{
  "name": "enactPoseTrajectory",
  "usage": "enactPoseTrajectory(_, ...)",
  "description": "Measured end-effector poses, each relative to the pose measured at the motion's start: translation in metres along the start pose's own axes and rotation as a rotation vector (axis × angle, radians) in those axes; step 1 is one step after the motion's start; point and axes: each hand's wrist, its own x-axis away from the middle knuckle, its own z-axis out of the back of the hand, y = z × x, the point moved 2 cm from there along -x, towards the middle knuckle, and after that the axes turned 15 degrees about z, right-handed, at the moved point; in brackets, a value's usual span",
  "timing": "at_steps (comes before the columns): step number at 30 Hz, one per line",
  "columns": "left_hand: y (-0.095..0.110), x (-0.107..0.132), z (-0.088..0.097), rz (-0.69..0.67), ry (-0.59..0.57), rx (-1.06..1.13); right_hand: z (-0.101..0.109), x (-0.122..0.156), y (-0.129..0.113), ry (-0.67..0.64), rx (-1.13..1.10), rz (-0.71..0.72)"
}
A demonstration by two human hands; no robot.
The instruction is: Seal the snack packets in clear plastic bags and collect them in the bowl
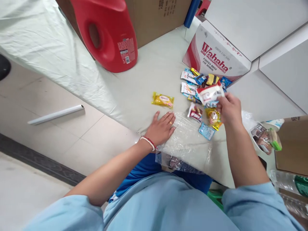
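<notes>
— Looking down from the head camera, what did you have at the hands?

— I saw my left hand (161,128) lying flat, fingers spread and palm down, on the edge of a clear plastic bag (186,142) spread over the counter (144,80). A beaded bracelet (148,142) sat on that wrist.

— And the other one?

— My right hand (229,107) was lifted over the heap, fingers pinched on a white and red snack packet (209,93), which hung just above the pile of wrapped sweets (201,86).

— Where was the pile?

— It lay on the counter, close in front of a white carton (216,59) printed "Wahaha". One yellow packet (163,99) lay apart, to the left of the pile and just beyond my left fingertips. A small blue packet (206,131) and an orange sweet (213,117) rested at the bag's far edge, beneath my right hand.

— Anything else around?

— I noted a red jug (108,35) at the counter's far left, a brown box (154,16) behind it, and a white tube (55,114) lying on the floor tiles.
</notes>
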Motion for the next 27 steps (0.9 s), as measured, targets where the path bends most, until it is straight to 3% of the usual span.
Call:
enactPoseTrajectory(2, 0.000, 0.000, 0.000, -0.004, -0.001, 0.008, 0.006, 0.050, -0.004, 0.084, -0.165, -0.134)
enactPoseTrajectory(4, 0.000, 0.001, 0.001, -0.004, -0.009, 0.010, 0.003, 0.102, -0.005, 0.090, -0.221, -0.270)
enactPoseTrajectory(7, 0.000, 0.001, 0.001, 0.008, -0.023, 0.010, -0.007, 0.163, -0.002, -0.136, -0.124, -0.412)
enactPoseTrajectory(9, 0.000, 0.001, 0.001, 0.014, -0.031, 0.012, -0.006, 0.184, -0.002, -0.279, 0.134, -0.337)
enactPoseTrajectory(11, 0.001, 0.000, 0.002, 0.012, -0.043, 0.014, -0.001, 0.187, -0.008, -0.356, 0.393, -0.149)
enactPoseTrajectory(14, 0.003, 0.000, 0.004, 0.008, -0.061, 0.016, -0.003, 0.175, -0.020, -0.603, 0.483, 0.134)
enactPoseTrajectory(16, 0.003, -0.001, 0.006, 0.006, -0.069, 0.013, -0.012, 0.166, -0.027, -0.827, 0.503, 0.238)
enactPoseTrajectory(18, 0.001, -0.001, 0.008, -0.003, -0.078, 0.000, -0.021, 0.159, -0.029, -0.947, 0.584, 0.262)
enactPoseTrajectory(22, -0.009, -0.001, 0.010, -0.028, -0.087, -0.042, -0.023, 0.161, -0.021, -0.931, 0.665, 0.206)
enactPoseTrajectory(27, -0.015, 0.001, 0.010, -0.020, -0.066, -0.055, 0.004, 0.178, -0.004, -0.760, 0.676, 0.135)
